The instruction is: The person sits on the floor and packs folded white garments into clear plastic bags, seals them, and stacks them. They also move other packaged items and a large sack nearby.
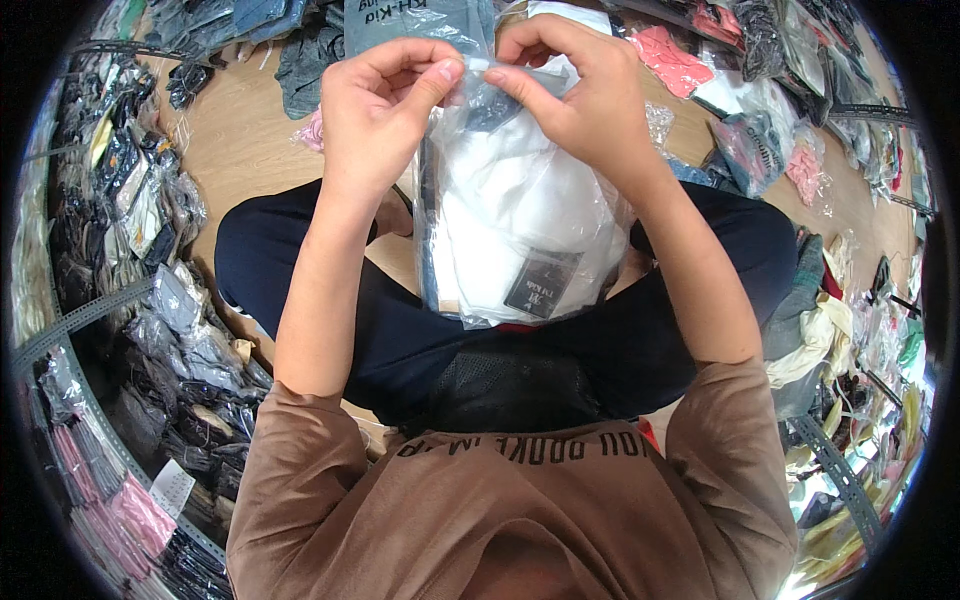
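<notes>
A clear plastic bag [450, 157] holding a folded white garment [517, 202] lies in front of me, between my crossed legs. A dark tag [544, 283] bearing writing shows through the plastic at its near end. My left hand [390, 105] pinches the bag's far edge between thumb and fingers. Close beside it, my right hand [577, 90] grips the same edge, thumb toward the left. A small white strip [478, 64] spans the gap between the hands. Something dark blue [491, 109] shows through the plastic just below; what it is I cannot tell.
Beyond my hands lies a grey printed plastic bag [416, 26]. Bagged clothes fill metal shelving [82, 319] on the left and more racks on the right. On the wooden floor [240, 127] lie a pink bagged garment [667, 60] and a printed clear bag [750, 150].
</notes>
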A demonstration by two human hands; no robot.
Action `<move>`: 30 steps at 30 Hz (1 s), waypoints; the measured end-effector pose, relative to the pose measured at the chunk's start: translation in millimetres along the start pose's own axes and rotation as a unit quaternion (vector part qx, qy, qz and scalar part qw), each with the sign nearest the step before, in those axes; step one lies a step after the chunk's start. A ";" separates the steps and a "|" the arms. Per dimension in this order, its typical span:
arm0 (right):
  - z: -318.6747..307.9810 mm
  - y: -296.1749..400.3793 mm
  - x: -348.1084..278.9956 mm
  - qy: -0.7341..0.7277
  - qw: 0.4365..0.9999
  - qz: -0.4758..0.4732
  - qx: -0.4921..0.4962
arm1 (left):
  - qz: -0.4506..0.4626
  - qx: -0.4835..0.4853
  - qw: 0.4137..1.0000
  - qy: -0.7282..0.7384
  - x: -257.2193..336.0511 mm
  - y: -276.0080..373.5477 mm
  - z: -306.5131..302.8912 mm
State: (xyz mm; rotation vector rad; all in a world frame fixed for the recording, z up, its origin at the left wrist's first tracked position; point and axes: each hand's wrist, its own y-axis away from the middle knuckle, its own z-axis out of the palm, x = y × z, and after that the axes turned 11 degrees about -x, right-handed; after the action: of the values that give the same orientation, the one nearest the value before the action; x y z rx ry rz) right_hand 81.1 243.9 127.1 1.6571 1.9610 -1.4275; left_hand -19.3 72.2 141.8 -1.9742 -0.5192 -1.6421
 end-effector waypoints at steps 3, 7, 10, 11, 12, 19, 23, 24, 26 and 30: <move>1.6 -2.6 1.4 -0.029 0.999 0.011 -0.022 | -0.013 -0.007 1.000 0.013 -2.4 -0.4 -0.5; 0.1 -2.7 -1.9 -0.053 0.996 0.034 -0.068 | 0.028 -0.013 0.999 -0.040 -7.4 -0.1 5.5; -1.5 -3.8 -0.9 -0.051 0.995 0.041 -0.072 | 0.026 -0.011 0.998 -0.052 -7.7 -0.8 6.7; -1.9 -4.1 -0.1 -0.047 0.995 0.036 -0.075 | 0.024 -0.013 0.998 -0.056 -6.6 -0.9 6.6; -2.2 -4.8 0.4 -0.043 0.995 0.031 -0.079 | 0.022 -0.014 0.998 -0.060 -5.5 -0.7 6.2; -7.0 -6.9 -3.6 -0.020 0.996 0.011 -0.086 | 0.033 -0.001 0.999 -0.019 -3.4 0.4 7.3; -9.7 -5.1 2.0 -0.009 0.997 0.012 -0.080 | 0.046 0.009 0.999 0.006 -1.7 1.4 3.4; -10.2 -4.3 3.7 -0.016 0.997 0.013 -0.078 | 0.051 0.008 0.999 0.007 -1.4 1.3 2.3; -13.6 -3.7 4.7 -0.015 0.996 0.020 -0.088 | 0.051 0.011 0.999 0.002 -2.6 0.2 1.3; -21.0 -3.4 7.9 0.001 0.992 0.034 -0.118 | 0.055 0.031 0.998 -0.015 -7.7 -0.5 -1.8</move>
State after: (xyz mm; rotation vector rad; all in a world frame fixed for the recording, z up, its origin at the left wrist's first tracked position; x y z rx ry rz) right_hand 84.1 265.2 134.2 1.6013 1.9663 -1.1213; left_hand -22.5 71.7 134.6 -1.9492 -0.4586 -1.5137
